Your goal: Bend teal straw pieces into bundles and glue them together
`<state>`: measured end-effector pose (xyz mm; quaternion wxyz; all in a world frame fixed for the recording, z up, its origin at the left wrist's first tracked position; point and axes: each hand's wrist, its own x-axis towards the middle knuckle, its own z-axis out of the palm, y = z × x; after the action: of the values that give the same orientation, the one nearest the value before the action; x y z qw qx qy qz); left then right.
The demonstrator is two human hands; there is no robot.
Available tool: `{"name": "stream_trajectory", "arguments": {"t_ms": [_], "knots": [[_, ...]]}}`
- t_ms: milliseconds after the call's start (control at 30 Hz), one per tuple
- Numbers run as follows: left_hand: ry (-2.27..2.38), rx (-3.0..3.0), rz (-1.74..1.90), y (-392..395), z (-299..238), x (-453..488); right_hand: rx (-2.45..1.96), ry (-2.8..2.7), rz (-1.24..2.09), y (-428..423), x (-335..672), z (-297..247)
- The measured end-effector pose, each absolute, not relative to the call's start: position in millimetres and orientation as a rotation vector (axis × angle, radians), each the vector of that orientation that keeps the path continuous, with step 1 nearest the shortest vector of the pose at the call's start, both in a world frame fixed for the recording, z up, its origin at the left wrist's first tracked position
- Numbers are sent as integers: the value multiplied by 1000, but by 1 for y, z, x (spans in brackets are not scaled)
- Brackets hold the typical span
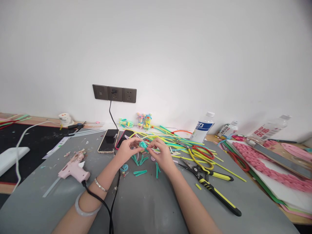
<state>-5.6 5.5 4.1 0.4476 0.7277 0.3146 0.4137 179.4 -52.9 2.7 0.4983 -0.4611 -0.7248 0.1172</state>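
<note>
While the left hand [126,150] and right hand [161,155] pinch the teal twist [143,145] above the grey mat [146,201] (pliers [212,190] lying beside), small firm turns, fingertips clamped close, would seem wisest.

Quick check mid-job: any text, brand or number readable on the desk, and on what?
Upright bottle: blue label with white marks, too blurred to read.
Lying bottle: red characters, too blurred to read.
Small bottle: label print too small to read.
Phones, sockets, glue gun: no text shows.
Teal piece pinched between left hand and right hand: no text.
</note>
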Motion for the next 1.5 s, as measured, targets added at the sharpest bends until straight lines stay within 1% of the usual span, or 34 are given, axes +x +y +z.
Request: {"name": "stream_trajectory", "arguments": {"t_ms": [500, 600, 933, 1133, 1200, 1367, 1500], "knots": [[800, 1849, 1038, 6, 2, -6, -1126, -1780, 215, -53, 178, 2], [749, 1793, 1022, 8, -1, -6, -1142, -1785, 187, -53, 178, 2], [613, 1666, 1096, 9, -3, -4, -1154, -1796, -18, -55, 176, 1], [684, 1640, 1109, 7, -1, -4, -1104, -1806, -123, -58, 174, 3], [696, 1610, 1116, 7, 0, -5, -1082, -1755, -71, -59, 174, 3], [664, 1527, 1159, 8, 0, -6, -1078, -1548, 211, -56, 177, 1], [622, 1480, 1170, 9, -2, -7, -1052, -1532, 409, -53, 179, 0]]}}
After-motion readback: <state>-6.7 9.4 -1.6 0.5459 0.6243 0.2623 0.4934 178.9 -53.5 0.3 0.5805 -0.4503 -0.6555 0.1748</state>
